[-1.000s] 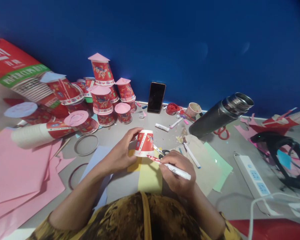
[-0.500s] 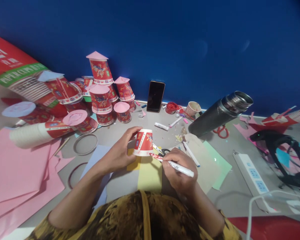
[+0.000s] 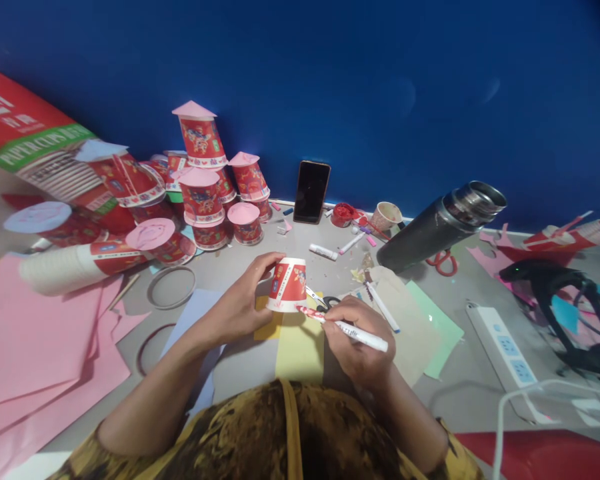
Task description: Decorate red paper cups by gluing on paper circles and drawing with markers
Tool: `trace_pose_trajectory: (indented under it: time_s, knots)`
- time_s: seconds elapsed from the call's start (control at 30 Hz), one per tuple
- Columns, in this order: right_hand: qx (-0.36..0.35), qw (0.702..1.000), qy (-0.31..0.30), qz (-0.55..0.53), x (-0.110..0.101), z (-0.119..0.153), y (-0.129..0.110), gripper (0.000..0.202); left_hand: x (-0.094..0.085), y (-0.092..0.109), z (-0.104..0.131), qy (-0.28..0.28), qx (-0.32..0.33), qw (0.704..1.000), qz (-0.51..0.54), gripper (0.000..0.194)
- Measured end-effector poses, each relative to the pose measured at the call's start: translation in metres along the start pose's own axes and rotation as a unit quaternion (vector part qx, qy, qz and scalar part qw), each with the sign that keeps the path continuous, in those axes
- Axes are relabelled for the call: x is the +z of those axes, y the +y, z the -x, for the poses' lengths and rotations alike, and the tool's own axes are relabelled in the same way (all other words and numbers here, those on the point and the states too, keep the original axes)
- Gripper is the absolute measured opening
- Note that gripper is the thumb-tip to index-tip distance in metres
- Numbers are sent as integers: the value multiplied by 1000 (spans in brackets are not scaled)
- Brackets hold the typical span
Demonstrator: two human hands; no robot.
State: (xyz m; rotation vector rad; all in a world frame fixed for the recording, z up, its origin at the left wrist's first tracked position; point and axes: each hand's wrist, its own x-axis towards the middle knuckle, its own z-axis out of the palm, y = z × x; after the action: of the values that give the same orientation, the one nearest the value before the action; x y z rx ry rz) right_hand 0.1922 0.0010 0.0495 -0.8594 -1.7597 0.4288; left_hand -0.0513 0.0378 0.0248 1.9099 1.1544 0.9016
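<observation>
A red and white paper cup (image 3: 289,283) is held upside down in front of me, its wide rim at the bottom. My left hand (image 3: 247,297) grips it from the left, thumb low and fingers at the top. Between the fingers of my right hand (image 3: 363,340) is a white marker pen (image 3: 357,335) with a red tip end, which points at the white band along the cup's rim and seems to touch it. Small pinkish marks show on that band. Behind the pen lie black-handled scissors (image 3: 327,303), partly hidden by my right hand.
Decorated cups with paper cone tops (image 3: 199,193) stand stacked at the back left, beside a row of nested cups (image 3: 60,268). A phone (image 3: 311,192) leans on the blue wall. A dark flask (image 3: 437,223), a power strip (image 3: 503,353) and pink paper (image 3: 35,333) lie around.
The marker's tip has shifted very slightly left along the cup's rim. Both hands keep their hold, and the cup stays almost in place.
</observation>
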Motion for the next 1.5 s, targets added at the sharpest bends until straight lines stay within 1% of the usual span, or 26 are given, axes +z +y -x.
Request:
trace_pose_trajectory:
  time_s: [0.13, 0.3, 0.37, 0.5, 0.67, 0.77, 0.93, 1.03, 1.13, 1.23, 1.3, 1.37, 1.5]
  knots:
    - [6, 1000, 14, 11, -1, 0, 0, 15, 0, 1, 0, 0, -6, 1000, -7, 86]
    - [-40, 999, 3, 4, 2, 0, 1, 13, 2, 2, 0, -1, -5, 1000, -6, 85]
    - [-46, 999, -7, 3, 3, 1, 1, 13, 2, 3, 0, -2, -6, 1000, 0, 84]
    - [-35, 999, -22, 24, 1, 1, 1, 13, 2, 5, 0, -3, -5, 1000, 0, 83]
    - [-9, 1000, 6, 22, -4, -2, -1, 15, 0, 4, 0, 1, -8, 1000, -1, 85]
    - [3, 1000, 4, 26, -5, -2, -1, 15, 0, 4, 0, 2, -7, 1000, 0, 85]
    - [-18, 999, 4, 31, -4, -1, 2, 14, 1, 7, 0, 1, -7, 1000, 3, 82]
    - [-16, 999, -8, 44, -3, -2, 2, 14, 1, 8, -1, 3, -6, 1000, 5, 83]
    - [-14, 999, -16, 33, -2, -1, 0, 14, 1, 8, -1, 2, -9, 1000, 7, 84]
    - [-5, 1000, 7, 11, -2, 0, 0, 14, 1, 7, -1, 7, -11, 1000, 7, 84]
    - [8, 999, 30, 10, -3, 1, 1, 13, 0, 7, 0, 7, -13, 1000, 7, 85]
    - [11, 999, 38, 17, -3, 0, 1, 13, 0, 6, 0, 4, -13, 1000, 6, 84]
    - [-27, 999, 12, 17, -1, -1, 1, 14, 1, 4, 0, -2, -8, 1000, -2, 85]
